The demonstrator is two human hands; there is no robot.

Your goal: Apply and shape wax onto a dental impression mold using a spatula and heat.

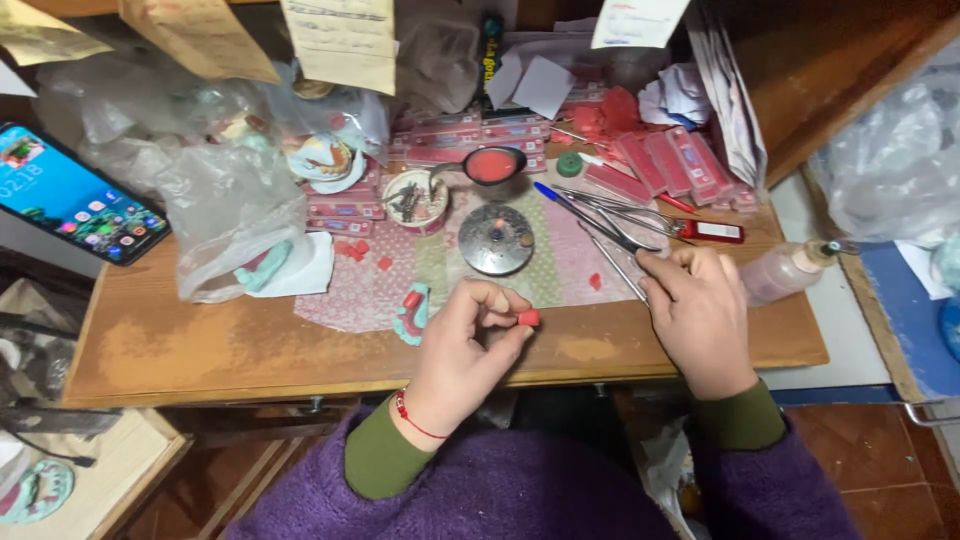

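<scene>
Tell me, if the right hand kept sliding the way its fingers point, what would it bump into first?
The right hand points up and left along the wooden table. It would probably first meet the thin metal tool at its fingertips, then the metal pliers beyond; depth is hard to judge.

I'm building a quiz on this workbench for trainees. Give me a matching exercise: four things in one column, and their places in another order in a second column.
Things:
1. small red piece
2. thin metal tool
3. phone
4. clear squeeze bottle

Places:
A. at the table's right edge, beside the right hand
B. pinched in the left hand fingertips
C. far left, screen lit
D. under the right hand's fingers

Pairs: 1-B, 2-D, 3-C, 4-A
</scene>
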